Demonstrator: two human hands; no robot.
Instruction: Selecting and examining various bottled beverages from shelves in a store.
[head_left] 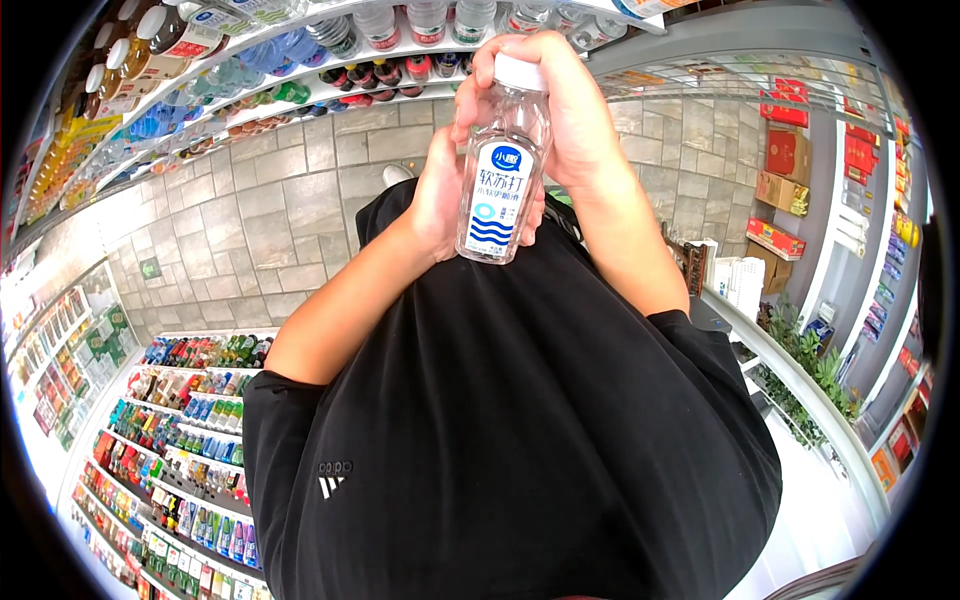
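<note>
A clear plastic bottle (517,118) with a white-and-blue label (494,205) stands upright in front of my chest, its label facing me. My left hand (441,190) wraps round the lower body from the left, and its fingertips show past the right side. Around the top, my right hand (562,98) has its fingers curled over the white cap (520,72). The cap sits on the bottle's neck. Part of the fingers behind the bottle is hidden.
Shelves of bottled drinks (378,28) stand just ahead. More stocked shelves (190,440) are at the lower left. Grey tiles (250,190) cover the floor. On the right are a metal rail (800,390), a green plant (810,375) and cardboard boxes (780,190).
</note>
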